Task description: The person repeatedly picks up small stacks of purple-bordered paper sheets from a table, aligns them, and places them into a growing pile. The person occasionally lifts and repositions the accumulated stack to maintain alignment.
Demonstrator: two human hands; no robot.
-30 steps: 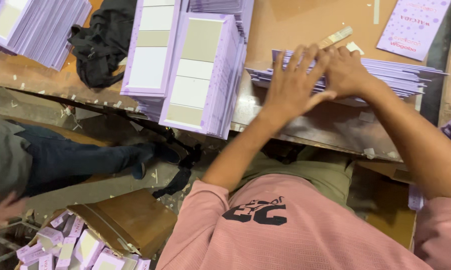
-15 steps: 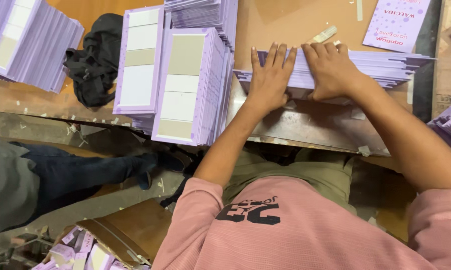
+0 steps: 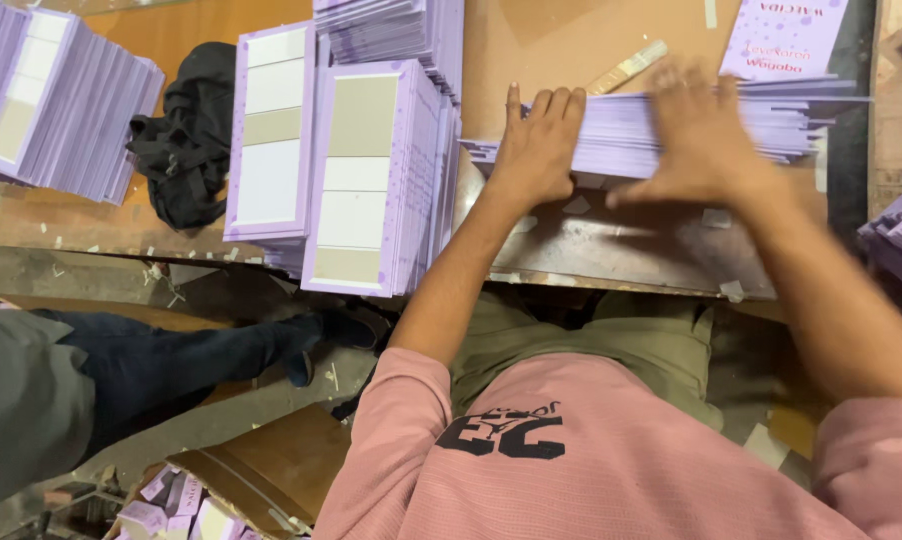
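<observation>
A flat stack of lilac card sheets [image 3: 791, 125] lies on the brown worktable [image 3: 571, 50] in front of me. My left hand [image 3: 537, 148] rests flat on the stack's near left edge, fingers together and pointing away. My right hand [image 3: 704, 140] is spread over the middle of the same stack, blurred by motion, fingers apart. Neither hand encloses anything. A pale wooden brush handle [image 3: 628, 68] lies just beyond the stack.
Tall piles of lilac folded covers with white and grey panels [image 3: 366, 175] stand to the left, more [image 3: 46, 100] at the far left. A black bag [image 3: 186, 130] lies between them. Another person's dark trouser leg [image 3: 171, 355] stretches below the table. A brown carton [image 3: 261, 470] holds small lilac boxes.
My right hand has slid to the right and opened wide over the stack. My left hand stays pressed on the stack's left edge. The view has shifted slightly.
</observation>
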